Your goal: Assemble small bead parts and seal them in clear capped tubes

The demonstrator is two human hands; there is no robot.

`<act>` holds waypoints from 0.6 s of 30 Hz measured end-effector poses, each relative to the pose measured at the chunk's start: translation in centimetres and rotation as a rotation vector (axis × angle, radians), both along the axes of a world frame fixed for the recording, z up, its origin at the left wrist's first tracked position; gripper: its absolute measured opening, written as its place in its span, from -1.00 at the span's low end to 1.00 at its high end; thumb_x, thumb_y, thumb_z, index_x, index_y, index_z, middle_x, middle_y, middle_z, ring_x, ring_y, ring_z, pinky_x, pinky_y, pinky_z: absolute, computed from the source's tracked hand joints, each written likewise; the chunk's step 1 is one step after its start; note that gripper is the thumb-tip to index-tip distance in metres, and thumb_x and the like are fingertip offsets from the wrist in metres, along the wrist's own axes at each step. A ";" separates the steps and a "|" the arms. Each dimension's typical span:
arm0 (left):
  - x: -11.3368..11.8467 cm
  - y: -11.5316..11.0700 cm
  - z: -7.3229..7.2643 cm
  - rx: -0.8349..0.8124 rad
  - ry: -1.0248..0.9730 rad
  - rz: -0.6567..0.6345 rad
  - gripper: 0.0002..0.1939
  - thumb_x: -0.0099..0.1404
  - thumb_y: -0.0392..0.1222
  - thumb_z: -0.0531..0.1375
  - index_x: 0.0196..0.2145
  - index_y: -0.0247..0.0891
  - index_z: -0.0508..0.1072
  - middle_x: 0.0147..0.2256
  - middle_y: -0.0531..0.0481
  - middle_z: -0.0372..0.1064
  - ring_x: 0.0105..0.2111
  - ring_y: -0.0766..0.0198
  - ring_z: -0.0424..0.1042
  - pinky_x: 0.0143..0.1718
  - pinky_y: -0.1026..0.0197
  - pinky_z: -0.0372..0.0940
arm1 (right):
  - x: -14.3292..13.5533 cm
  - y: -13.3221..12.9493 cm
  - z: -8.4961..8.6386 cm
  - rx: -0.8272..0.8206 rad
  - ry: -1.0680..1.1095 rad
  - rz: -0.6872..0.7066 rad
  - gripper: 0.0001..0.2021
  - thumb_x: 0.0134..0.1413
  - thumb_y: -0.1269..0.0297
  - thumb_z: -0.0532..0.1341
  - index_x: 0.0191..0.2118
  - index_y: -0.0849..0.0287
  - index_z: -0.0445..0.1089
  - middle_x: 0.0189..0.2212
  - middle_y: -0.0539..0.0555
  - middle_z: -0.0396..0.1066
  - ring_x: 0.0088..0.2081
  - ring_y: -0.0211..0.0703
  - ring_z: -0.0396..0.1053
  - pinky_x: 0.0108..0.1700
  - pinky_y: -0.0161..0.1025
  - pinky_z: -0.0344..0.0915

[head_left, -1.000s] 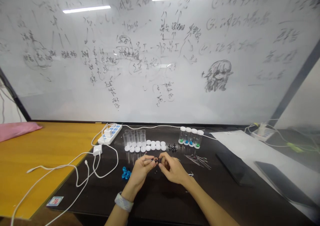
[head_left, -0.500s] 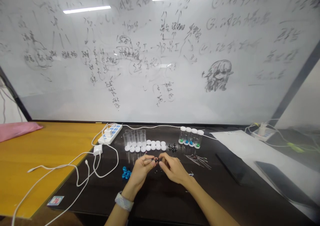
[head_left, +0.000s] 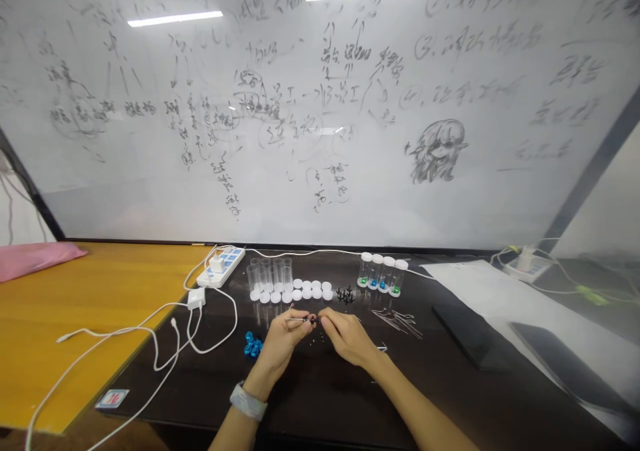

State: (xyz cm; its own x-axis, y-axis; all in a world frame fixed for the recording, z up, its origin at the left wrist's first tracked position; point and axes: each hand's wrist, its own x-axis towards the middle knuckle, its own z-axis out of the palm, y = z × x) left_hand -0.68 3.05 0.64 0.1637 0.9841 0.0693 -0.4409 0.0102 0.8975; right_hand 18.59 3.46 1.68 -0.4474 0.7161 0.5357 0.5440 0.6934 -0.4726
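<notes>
Close together over the dark table, my left hand [head_left: 280, 341] and my right hand [head_left: 347, 336] are both pinched on a small black part [head_left: 312, 320]. A thin pale rod [head_left: 297, 320] runs from the left fingers toward that part; its exact kind is too small to make out. Tiny white bits lie on the table just below the fingertips. Beside my left wrist sits a cluster of shiny blue pieces [head_left: 253, 345]. Beyond the hands, several white caps [head_left: 312, 293] stand in rows next to a pile of small black parts [head_left: 345, 295].
Clear open tubes [head_left: 270, 274] stand at the back, left of the caps. Several capped tubes [head_left: 383, 276] hold green and blue pieces. Thin metal pins [head_left: 400, 321] lie to the right, near a black flat slab [head_left: 465, 338]. White cables and a power strip [head_left: 223, 268] occupy the left.
My right fingers have shifted slightly and closed in lower around the black part. My left hand stays nearly still, and the table items have not moved.
</notes>
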 end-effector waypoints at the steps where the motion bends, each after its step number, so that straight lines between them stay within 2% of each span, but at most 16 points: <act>1: 0.0 0.0 0.0 0.000 -0.001 -0.003 -0.63 -0.02 -0.22 0.51 -0.27 -0.33 0.53 -0.25 -0.18 0.63 -0.22 0.15 0.60 -0.05 0.15 0.39 | 0.0 0.0 0.0 -0.007 0.006 0.002 -0.83 0.39 0.23 0.00 -0.10 0.09 0.31 -0.43 -0.02 0.43 -0.42 -0.18 0.42 -0.34 -0.31 0.20; 4: 0.0 0.0 0.0 0.004 0.001 -0.003 -0.64 -0.02 -0.22 0.51 -0.27 -0.32 0.54 -0.25 -0.18 0.63 -0.21 0.15 0.60 -0.05 0.16 0.39 | 0.0 0.0 0.0 -0.015 0.005 0.005 -0.82 0.32 0.22 0.10 -0.02 0.09 0.27 -0.46 -0.06 0.41 -0.47 -0.20 0.39 -0.37 -0.32 0.19; 8: 0.0 0.0 0.1 0.006 0.007 0.005 -0.63 -0.03 -0.21 0.51 -0.27 -0.33 0.54 -0.26 -0.18 0.63 -0.22 0.14 0.60 -0.05 0.15 0.39 | 0.0 -0.1 0.1 -0.004 -0.014 -0.006 -0.83 0.39 0.23 0.01 -0.09 0.09 0.31 -0.45 -0.03 0.42 -0.42 -0.18 0.42 -0.33 -0.31 0.19; 11: 0.0 0.1 0.0 0.000 0.008 0.006 -0.63 -0.03 -0.21 0.51 -0.26 -0.33 0.55 -0.26 -0.18 0.63 -0.22 0.14 0.60 -0.06 0.16 0.39 | 0.0 -0.1 0.1 -0.014 -0.003 -0.005 -0.80 0.33 0.21 0.09 0.01 0.09 0.26 -0.46 -0.06 0.41 -0.46 -0.20 0.39 -0.36 -0.32 0.20; 15: 0.1 0.1 0.0 0.001 0.005 0.009 -0.61 -0.04 -0.21 0.52 -0.25 -0.34 0.56 -0.27 -0.18 0.63 -0.23 0.16 0.59 -0.07 0.19 0.38 | 0.0 -0.1 0.1 0.008 -0.008 -0.011 -0.87 0.36 0.24 0.06 -0.10 0.08 0.31 -0.45 -0.05 0.43 -0.44 -0.20 0.41 -0.35 -0.33 0.19; 18: 0.1 -0.1 0.2 -0.005 0.015 0.010 -0.60 -0.04 -0.20 0.52 -0.24 -0.35 0.57 -0.26 -0.19 0.63 -0.23 0.15 0.59 -0.07 0.18 0.38 | 0.1 0.0 0.0 -0.001 0.011 -0.010 -0.84 0.35 0.24 0.07 -0.03 0.08 0.28 -0.45 -0.05 0.43 -0.46 -0.21 0.40 -0.36 -0.32 0.19</act>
